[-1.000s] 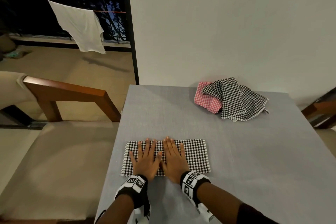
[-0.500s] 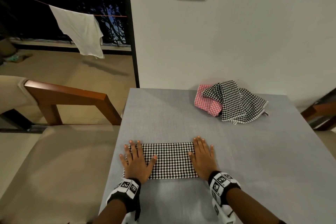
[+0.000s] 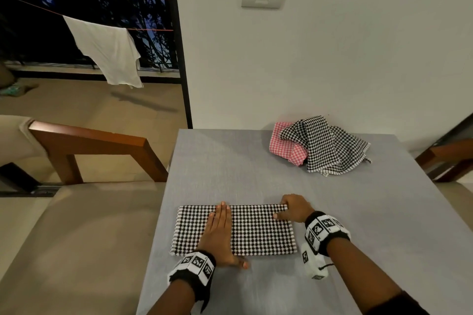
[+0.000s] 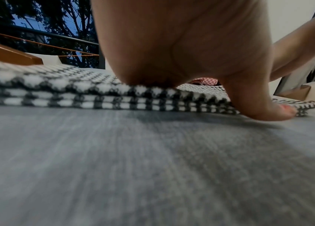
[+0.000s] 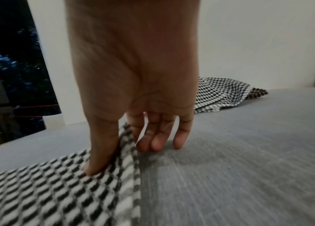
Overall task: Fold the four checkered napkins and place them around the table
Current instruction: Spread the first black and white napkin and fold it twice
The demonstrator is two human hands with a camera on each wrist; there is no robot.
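On the grey table (image 3: 256,166), left hand (image 3: 217,235) flat on the folded napkin (image 3: 256,230), right hand (image 3: 294,208) pinching its far right corner.

A black-and-white checkered napkin (image 3: 256,230), folded to a long rectangle, lies flat near the front edge of the grey table (image 3: 230,166). The other napkins (image 3: 320,146), black-white and red-white, lie crumpled in a heap near the wall.

A grey table (image 3: 230,169) carries a folded black-checked napkin (image 3: 256,233) and a crumpled napkin heap (image 3: 325,148).
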